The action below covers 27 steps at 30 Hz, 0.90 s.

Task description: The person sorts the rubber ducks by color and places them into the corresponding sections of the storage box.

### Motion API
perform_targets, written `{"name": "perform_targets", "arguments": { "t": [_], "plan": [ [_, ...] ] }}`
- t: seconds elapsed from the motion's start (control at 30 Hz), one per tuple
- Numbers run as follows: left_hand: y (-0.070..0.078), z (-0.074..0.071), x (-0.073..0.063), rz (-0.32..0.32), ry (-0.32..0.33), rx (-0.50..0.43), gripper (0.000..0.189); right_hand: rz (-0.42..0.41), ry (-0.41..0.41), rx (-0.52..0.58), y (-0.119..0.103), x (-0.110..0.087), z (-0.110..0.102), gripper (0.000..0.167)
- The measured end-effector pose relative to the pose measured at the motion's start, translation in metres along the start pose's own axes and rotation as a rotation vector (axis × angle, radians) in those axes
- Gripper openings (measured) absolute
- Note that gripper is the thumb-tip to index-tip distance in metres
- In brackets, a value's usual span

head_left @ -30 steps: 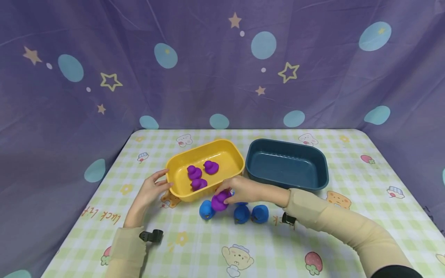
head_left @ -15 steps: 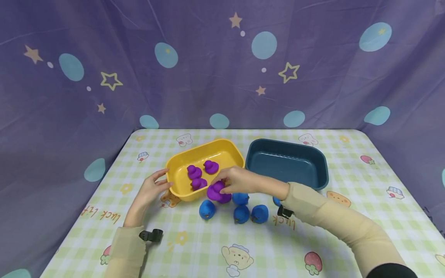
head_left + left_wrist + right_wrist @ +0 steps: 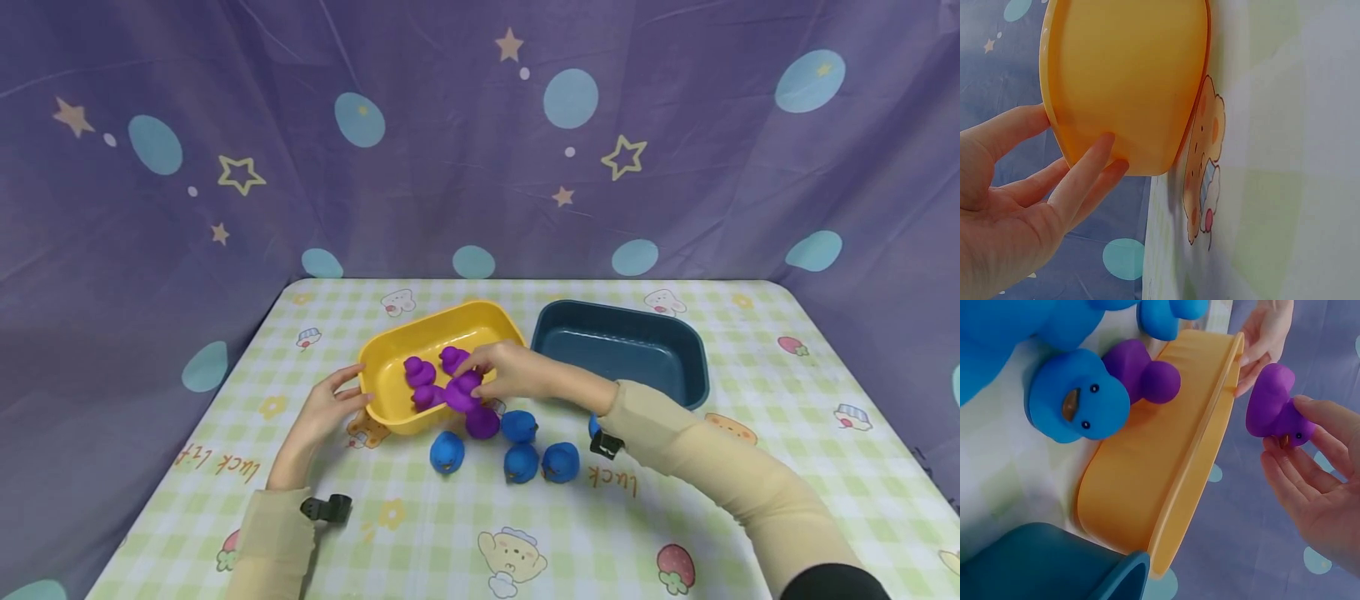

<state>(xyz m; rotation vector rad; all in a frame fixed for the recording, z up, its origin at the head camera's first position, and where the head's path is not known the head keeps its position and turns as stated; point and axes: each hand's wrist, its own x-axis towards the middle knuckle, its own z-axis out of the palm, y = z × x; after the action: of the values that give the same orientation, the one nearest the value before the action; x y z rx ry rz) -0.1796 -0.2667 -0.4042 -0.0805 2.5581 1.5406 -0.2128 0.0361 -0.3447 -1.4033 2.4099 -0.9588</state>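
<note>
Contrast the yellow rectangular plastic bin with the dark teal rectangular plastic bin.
The yellow bin contains purple toy ducks; none show in the teal bin. The person's left hand touches the yellow bin, while no hand holds the teal bin. Both are open-topped with rounded corners.

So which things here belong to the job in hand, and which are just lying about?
Probably the job:
held purple duck, in the right hand
yellow tub, touched by the left hand
three purple ducks inside it
loose purple duck beside the tub

Apparently lying about, unhandled:
blue toy birds on the cloth
dark teal tub
</note>
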Motion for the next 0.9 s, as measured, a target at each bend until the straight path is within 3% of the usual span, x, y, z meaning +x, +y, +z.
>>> {"name": "perform_targets", "arguments": {
  "t": [0.4,0.9],
  "plan": [
    [0.002,0.0,-0.001,0.002,-0.003,-0.01,0.062,0.062,0.0,-0.038,0.012,0.013,-0.005,0.026],
    [0.0,0.0,0.0,0.002,-0.006,-0.009,0.062,0.078,0.006,-0.12,0.035,0.032,-0.002,0.026]
  ]
}}
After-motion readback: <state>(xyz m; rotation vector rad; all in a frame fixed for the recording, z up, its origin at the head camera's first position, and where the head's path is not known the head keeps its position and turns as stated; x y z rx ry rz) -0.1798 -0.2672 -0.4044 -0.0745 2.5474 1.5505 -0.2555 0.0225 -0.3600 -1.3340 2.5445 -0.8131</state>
